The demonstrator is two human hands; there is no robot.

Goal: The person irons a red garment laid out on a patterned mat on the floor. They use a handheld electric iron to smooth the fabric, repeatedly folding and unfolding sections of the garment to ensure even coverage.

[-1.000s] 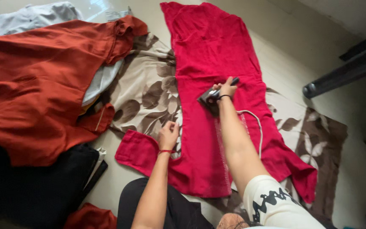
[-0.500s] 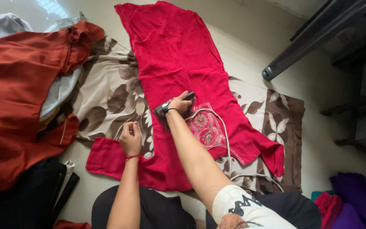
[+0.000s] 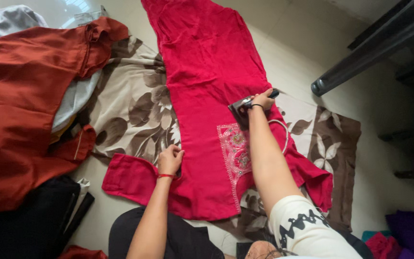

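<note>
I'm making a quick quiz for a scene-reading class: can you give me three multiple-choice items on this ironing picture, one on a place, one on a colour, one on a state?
1. Where does the iron rest?
A. on the red garment
B. on the bare floor
C. on the rust-orange cloth

2. What colour is the patterned sheet under the red garment?
A. blue and white
B. beige with brown leaves
C. plain green

3. What is the left hand doing?
A. raised in the air
B. gripping the iron
C. pressed on the garment's edge

Answers: 1 A, the right hand holds the iron down on the red fabric, above the embroidered panel. 2 B, large brown leaves show on beige cloth. 3 C, the left hand lies closed at the garment's left edge, beside the sleeve.
</note>
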